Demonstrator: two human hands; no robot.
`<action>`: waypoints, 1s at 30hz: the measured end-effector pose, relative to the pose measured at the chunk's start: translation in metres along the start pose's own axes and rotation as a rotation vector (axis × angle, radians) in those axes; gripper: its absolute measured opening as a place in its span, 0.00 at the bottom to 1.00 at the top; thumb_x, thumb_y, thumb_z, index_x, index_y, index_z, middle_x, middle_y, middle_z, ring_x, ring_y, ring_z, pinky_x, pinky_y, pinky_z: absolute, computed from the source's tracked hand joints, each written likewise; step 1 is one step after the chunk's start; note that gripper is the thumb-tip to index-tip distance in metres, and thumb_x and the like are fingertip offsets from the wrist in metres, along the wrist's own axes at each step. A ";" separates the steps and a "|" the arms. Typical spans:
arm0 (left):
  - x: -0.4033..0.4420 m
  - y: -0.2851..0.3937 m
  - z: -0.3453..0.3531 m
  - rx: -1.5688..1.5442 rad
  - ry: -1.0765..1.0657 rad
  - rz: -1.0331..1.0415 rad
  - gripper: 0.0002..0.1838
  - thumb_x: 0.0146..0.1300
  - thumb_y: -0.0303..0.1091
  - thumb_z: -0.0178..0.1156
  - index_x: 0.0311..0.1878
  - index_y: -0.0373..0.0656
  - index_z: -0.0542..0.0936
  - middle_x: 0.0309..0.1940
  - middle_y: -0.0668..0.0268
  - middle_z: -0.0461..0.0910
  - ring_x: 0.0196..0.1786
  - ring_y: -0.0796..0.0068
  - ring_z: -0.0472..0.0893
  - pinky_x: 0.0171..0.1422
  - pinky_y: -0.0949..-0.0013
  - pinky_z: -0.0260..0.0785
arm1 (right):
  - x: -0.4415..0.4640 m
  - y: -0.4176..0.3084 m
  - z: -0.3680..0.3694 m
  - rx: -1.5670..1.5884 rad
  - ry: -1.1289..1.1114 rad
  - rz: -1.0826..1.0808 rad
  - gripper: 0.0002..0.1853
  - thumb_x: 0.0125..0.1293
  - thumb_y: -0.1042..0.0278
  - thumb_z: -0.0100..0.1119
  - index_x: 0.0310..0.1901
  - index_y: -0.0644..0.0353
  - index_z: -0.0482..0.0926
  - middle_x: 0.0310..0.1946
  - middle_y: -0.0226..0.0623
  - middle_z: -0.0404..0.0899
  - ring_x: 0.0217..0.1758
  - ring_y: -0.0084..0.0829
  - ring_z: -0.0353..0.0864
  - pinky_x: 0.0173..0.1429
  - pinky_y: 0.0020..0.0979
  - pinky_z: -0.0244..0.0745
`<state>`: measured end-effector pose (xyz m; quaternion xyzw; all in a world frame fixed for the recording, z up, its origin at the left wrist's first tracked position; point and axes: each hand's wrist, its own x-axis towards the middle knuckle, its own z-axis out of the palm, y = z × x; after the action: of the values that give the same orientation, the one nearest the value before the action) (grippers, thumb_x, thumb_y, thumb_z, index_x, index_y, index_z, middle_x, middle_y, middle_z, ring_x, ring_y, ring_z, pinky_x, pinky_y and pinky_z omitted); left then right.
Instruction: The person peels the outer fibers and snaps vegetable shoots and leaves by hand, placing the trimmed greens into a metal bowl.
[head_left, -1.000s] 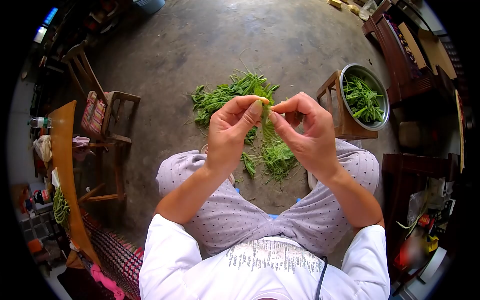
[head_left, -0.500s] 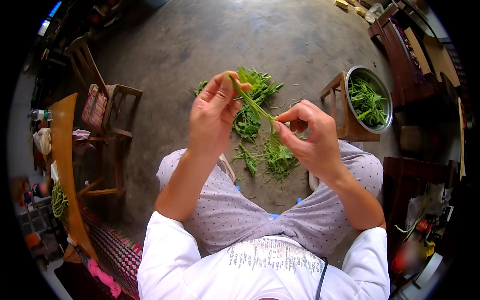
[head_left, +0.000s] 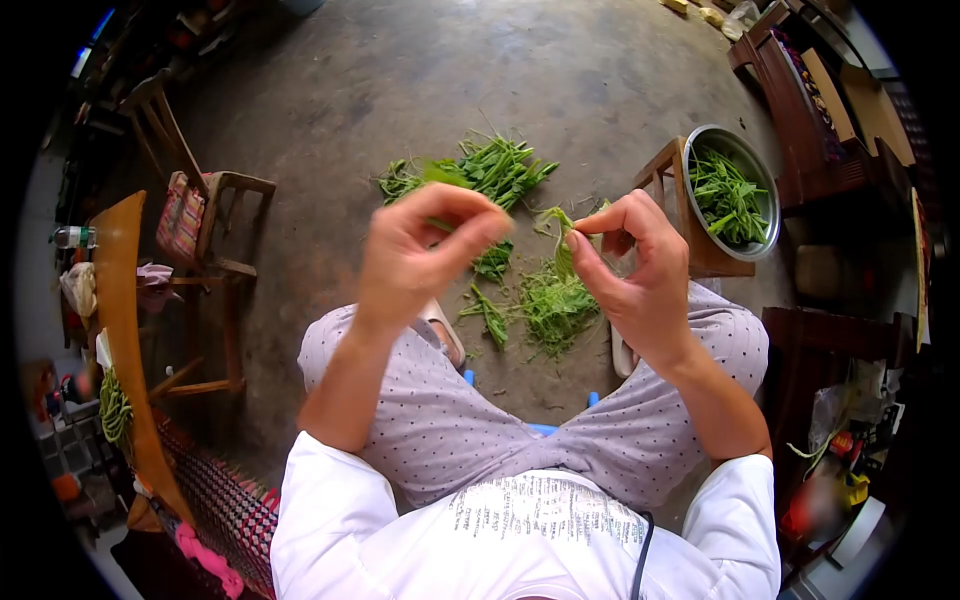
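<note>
My left hand (head_left: 425, 255) is raised over the floor, blurred by motion, with its fingers bent round a leafy green stem (head_left: 447, 174) that shows mostly as a smear behind the knuckles. To its right, my right hand (head_left: 645, 270) pinches a pale green stringy peel (head_left: 560, 222) between thumb and forefinger; the peel hangs down. Below and beyond the hands lie a pile of leafy green stems (head_left: 505, 172) and a nearer heap of fine green shreds (head_left: 555, 310). A few leafy scraps (head_left: 488, 318) lie left of that heap.
At right, a metal basin (head_left: 769, 205) of green stems sits tilted in view on a wooden stool (head_left: 725, 266). A wooden chair (head_left: 240, 182) and a table edge (head_left: 120, 260) are at left. Dark wooden furniture (head_left: 805, 190) stands beyond the basin.
The stem that stretched between both hands is now parted. My left hand has moved down and toward the middle; my right hand has shifted slightly right with a stringy peel hanging from it.
</note>
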<state>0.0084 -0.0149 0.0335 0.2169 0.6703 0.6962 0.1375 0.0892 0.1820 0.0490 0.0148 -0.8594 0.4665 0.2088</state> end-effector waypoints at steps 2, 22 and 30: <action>-0.005 -0.002 0.023 -0.004 -0.066 -0.024 0.14 0.57 0.33 0.69 0.43 0.37 0.81 0.35 0.69 0.80 0.33 0.85 0.78 0.35 0.82 0.70 | -0.001 -0.002 0.005 -0.009 0.014 -0.016 0.06 0.53 0.77 0.65 0.30 0.63 0.76 0.23 0.33 0.69 0.24 0.24 0.69 0.28 0.25 0.64; -0.002 -0.003 0.024 0.126 -0.141 0.174 0.10 0.57 0.20 0.63 0.42 0.39 0.84 0.33 0.65 0.80 0.35 0.78 0.78 0.37 0.76 0.68 | 0.013 0.002 -0.009 0.206 -0.215 -0.002 0.11 0.56 0.71 0.69 0.40 0.62 0.82 0.30 0.33 0.75 0.30 0.23 0.74 0.35 0.24 0.70; -0.006 0.001 0.026 -0.004 -0.189 0.010 0.09 0.62 0.20 0.60 0.45 0.34 0.77 0.38 0.66 0.78 0.41 0.81 0.76 0.45 0.77 0.68 | 0.018 0.003 -0.021 0.221 -0.331 0.109 0.07 0.55 0.73 0.69 0.32 0.65 0.79 0.28 0.31 0.74 0.30 0.20 0.72 0.34 0.23 0.69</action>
<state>0.0264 0.0046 0.0337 0.2848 0.6520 0.6745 0.1970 0.0792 0.2039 0.0632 0.0677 -0.8250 0.5600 0.0361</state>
